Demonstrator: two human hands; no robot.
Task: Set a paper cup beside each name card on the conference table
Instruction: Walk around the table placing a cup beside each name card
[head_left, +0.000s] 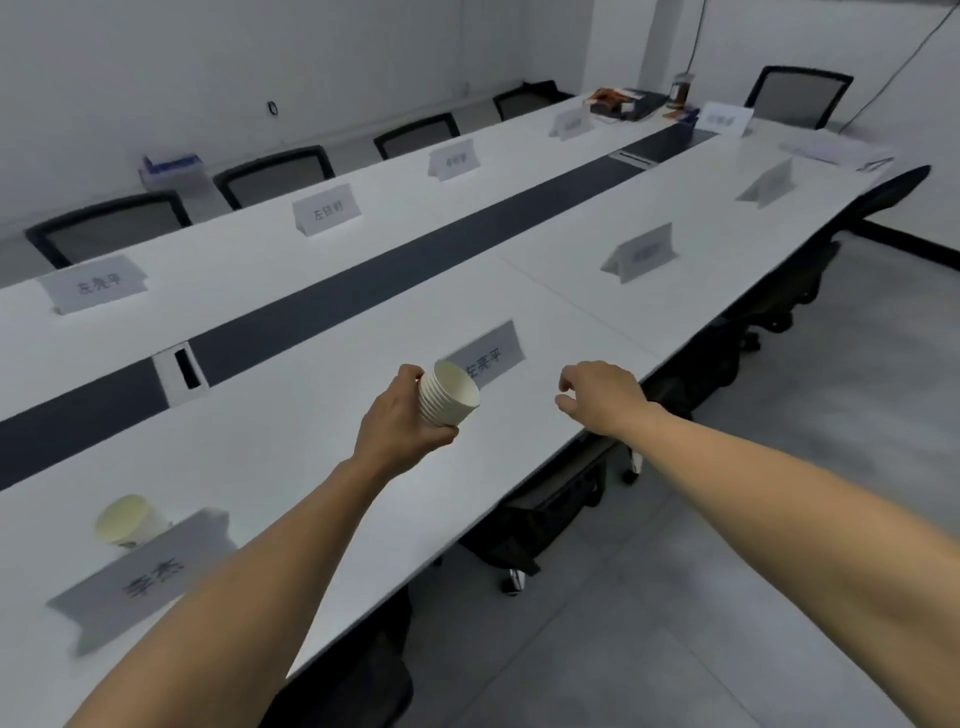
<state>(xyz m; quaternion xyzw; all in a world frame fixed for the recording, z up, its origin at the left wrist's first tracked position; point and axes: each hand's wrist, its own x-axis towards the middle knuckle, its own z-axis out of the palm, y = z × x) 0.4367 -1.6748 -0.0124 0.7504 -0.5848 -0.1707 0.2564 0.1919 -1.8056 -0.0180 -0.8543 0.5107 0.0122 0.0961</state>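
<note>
My left hand (397, 415) grips a stack of nested white paper cups (448, 397), tilted with the mouths facing right, just in front of a name card (491, 353) on the near side of the long white conference table (291, 415). Beside the stack, my right hand (597, 395) hovers over the table's near edge with fingers loosely curled and nothing in it. A single paper cup (130, 519) stands behind the nearest name card (140, 571) at the lower left. More name cards (641, 252) line both sides of the table.
A dark strip (363, 291) with a cable hatch (182, 369) runs down the table's middle. Black office chairs (545, 514) are tucked under the near edge, others (275, 174) along the far side. Books and a jar (681, 89) sit at the far end. Grey floor lies to the right.
</note>
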